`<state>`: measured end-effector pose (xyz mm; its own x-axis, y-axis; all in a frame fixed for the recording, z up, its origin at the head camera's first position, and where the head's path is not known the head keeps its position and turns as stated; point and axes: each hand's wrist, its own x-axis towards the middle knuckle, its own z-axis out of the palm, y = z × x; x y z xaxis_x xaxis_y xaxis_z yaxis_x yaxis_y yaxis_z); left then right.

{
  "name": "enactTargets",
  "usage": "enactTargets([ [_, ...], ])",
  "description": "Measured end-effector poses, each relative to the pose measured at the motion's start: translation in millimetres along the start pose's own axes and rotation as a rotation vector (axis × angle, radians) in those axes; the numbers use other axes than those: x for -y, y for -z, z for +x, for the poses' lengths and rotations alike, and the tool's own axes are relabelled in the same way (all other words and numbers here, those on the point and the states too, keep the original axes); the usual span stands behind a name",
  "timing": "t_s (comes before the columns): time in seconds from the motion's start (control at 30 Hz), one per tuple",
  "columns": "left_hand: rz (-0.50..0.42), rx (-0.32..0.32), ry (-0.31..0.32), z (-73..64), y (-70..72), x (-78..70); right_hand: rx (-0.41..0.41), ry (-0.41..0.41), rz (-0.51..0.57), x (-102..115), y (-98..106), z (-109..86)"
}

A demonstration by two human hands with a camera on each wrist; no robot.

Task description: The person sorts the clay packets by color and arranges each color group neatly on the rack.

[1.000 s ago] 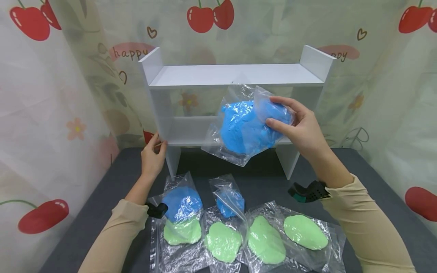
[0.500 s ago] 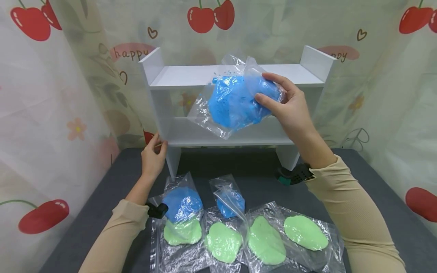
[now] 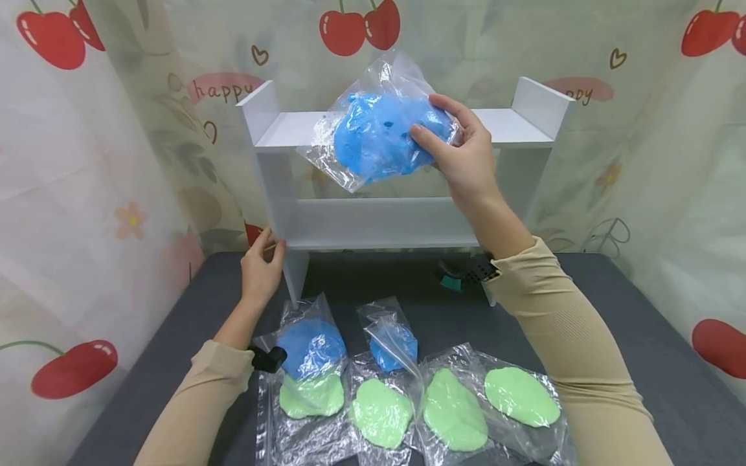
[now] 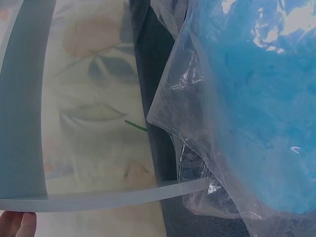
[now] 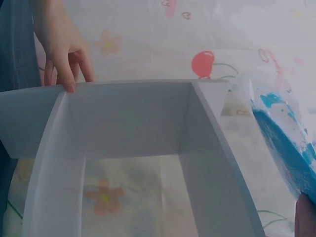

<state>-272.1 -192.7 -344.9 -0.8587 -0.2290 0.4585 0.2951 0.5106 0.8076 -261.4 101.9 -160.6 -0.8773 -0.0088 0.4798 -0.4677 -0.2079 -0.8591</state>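
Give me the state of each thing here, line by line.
Large blue bag, held above the table
Right grip, holding that bag
Shelf, standing upright
Left grip, touching the shelf
Left blue bag, lying down
Small blue bag, lying down
Four green slabs, bagged, lying flat

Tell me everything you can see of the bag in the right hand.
The bag is clear, glossy, crinkled plastic around a flattened, irregular, bright blue mass, with slack film around it. Held aloft at a slant, it is pinched at its right side by the right hand, thumb in front. The right wrist view shows a gap between the blue mass and the white shelf.
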Motion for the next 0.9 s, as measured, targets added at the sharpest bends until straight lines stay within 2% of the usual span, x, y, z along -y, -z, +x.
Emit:
enactTargets([
  [0.3, -0.001, -0.010, -0.009, 1.3, -0.9, 1.4, -0.071, -0.018, -0.036, -1, -25, 13.8],
  [0.53, 0.002, -0.010, 0.001, 1.8, -0.1, 2.1, -0.130, -0.005, -0.114, -6, -42, 27.9],
  [0.9, 0.007, -0.005, 0.001, 1.5, -1.0, 2.5, -0.137, -0.058, -0.239, -16, -61, 34.4],
])
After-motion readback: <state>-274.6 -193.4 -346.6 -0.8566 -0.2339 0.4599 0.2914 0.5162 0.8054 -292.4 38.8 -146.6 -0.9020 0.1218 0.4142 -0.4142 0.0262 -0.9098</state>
